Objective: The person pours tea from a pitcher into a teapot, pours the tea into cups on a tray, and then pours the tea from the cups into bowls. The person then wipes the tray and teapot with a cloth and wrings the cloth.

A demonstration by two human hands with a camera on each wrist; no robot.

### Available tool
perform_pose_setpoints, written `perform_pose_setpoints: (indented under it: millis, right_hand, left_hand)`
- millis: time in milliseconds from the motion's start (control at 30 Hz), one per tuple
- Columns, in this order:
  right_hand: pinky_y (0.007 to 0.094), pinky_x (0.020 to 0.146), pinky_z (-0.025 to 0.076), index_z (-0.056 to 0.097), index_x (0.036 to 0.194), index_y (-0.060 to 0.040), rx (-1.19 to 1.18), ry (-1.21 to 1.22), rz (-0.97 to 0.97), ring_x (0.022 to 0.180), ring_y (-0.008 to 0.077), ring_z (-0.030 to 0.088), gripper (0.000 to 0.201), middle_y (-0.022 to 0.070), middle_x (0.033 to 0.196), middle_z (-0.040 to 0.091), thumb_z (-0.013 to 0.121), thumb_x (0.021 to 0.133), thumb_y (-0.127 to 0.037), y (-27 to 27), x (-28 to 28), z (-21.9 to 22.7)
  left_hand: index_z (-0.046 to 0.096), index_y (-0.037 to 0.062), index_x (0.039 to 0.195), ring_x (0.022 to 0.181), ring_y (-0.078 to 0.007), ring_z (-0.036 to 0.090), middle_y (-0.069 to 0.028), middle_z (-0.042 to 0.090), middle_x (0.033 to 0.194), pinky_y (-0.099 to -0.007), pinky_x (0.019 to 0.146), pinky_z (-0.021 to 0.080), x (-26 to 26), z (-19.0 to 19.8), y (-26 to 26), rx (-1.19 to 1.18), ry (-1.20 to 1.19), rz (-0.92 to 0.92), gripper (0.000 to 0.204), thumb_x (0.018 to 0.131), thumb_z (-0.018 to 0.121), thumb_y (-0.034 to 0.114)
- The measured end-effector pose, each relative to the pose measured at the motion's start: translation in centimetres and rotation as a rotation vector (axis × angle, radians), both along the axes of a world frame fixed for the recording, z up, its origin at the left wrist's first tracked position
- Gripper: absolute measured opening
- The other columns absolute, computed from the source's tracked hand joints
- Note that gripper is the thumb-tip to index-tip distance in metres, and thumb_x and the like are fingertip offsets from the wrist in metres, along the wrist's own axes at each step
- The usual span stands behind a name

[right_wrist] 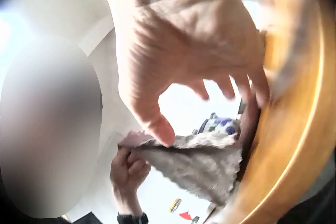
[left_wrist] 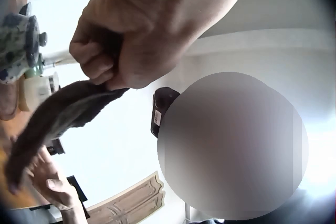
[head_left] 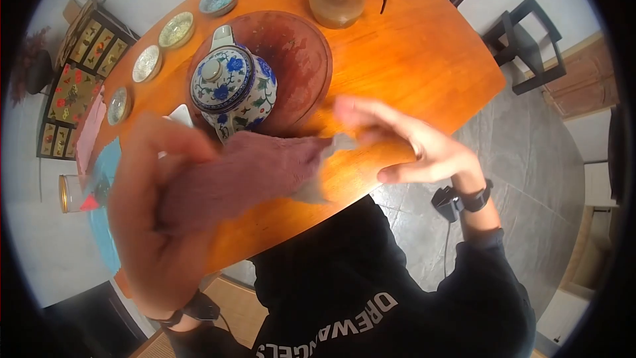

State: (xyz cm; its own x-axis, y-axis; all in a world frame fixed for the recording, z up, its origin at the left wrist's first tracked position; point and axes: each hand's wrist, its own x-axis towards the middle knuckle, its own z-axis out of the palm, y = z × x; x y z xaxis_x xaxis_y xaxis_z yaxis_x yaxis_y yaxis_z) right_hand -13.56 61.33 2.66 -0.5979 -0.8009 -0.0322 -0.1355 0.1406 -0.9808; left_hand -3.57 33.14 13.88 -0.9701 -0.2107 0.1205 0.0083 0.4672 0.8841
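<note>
My left hand (head_left: pixel 142 209) grips one end of a mauve cloth (head_left: pixel 238 176) with a greyish underside, blurred by motion. In the left wrist view the fingers curl tightly round the cloth's end, and the rest sweeps out and down from the fist. Apart from the cloth's free end, my right hand (head_left: pixel 427 152) hovers over the table's front part with thumb and fingers spread, holding nothing. Just beyond the cloth, a blue-and-white floral teapot (head_left: pixel 265 89) with its lid on stands on a round reddish-brown tray (head_left: pixel 310 59); the cloth overlaps its lower end in the head view.
Several small glazed bowls (head_left: pixel 177 30) line the table's left far edge. A glass pot (head_left: pixel 336 3) with a black handle stands at the back. Light blue cloth (head_left: pixel 106 225) hangs over the left edge, near a glass jar (head_left: pixel 74 193). A dark chair (head_left: pixel 523 46) stands beyond the table.
</note>
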Motion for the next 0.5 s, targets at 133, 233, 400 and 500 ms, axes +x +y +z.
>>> perform_pose_setpoints:
  millis: [133,233,400,500]
  right_hand:
    - [0.0388,0.108,0.044,0.024,0.159,-0.0026,-0.118,0.777,-0.182,0.134,0.0306,0.053,0.111,0.0191,0.145,0.054,0.089,0.072,-0.022,-6.4,1.9,1.5]
    - [0.0388,0.106,0.046,0.033,0.155,-0.0008,-0.337,0.177,-0.118,0.127,0.0285,0.059,0.092,0.0175,0.137,0.059,0.083,0.079,-0.014,-9.3,3.7,1.1]
    - [0.0342,0.093,0.054,0.058,0.129,0.0019,-0.358,-0.350,-0.050,0.103,0.0222,0.068,0.032,0.0144,0.119,0.067,0.058,0.098,-0.006,-9.2,5.3,-2.7]
    - [0.0322,0.078,0.054,0.053,0.125,-0.0006,-0.684,-0.946,-0.129,0.089,0.0253,0.067,0.031,0.0165,0.111,0.066,0.050,0.099,-0.019,-10.6,7.6,-2.7]
  left_hand:
    - [0.054,0.0046,0.107,0.060,-0.0004,0.047,0.0013,0.059,0.077,-0.0164,0.051,0.032,-2.5,-1.0,2.1,0.042,0.176,-0.284,0.024,0.084,0.054,-0.001]
    - [0.055,0.0037,0.107,0.060,-0.0005,0.048,0.0004,0.060,0.079,-0.0165,0.050,0.033,-3.6,0.5,3.1,0.113,0.180,-0.242,0.022,0.087,0.053,-0.003]
    - [0.061,0.0015,0.103,0.066,-0.0030,0.055,-0.0002,0.062,0.082,-0.0175,0.055,0.039,-5.8,-0.1,-0.4,0.022,0.221,-0.227,0.018,0.093,0.049,-0.008]
    - [0.064,0.0015,0.102,0.077,-0.0070,0.062,0.0007,0.063,0.085,-0.0198,0.065,0.047,-7.0,-2.6,0.0,-0.242,0.496,-0.200,0.016,0.091,0.060,-0.008]
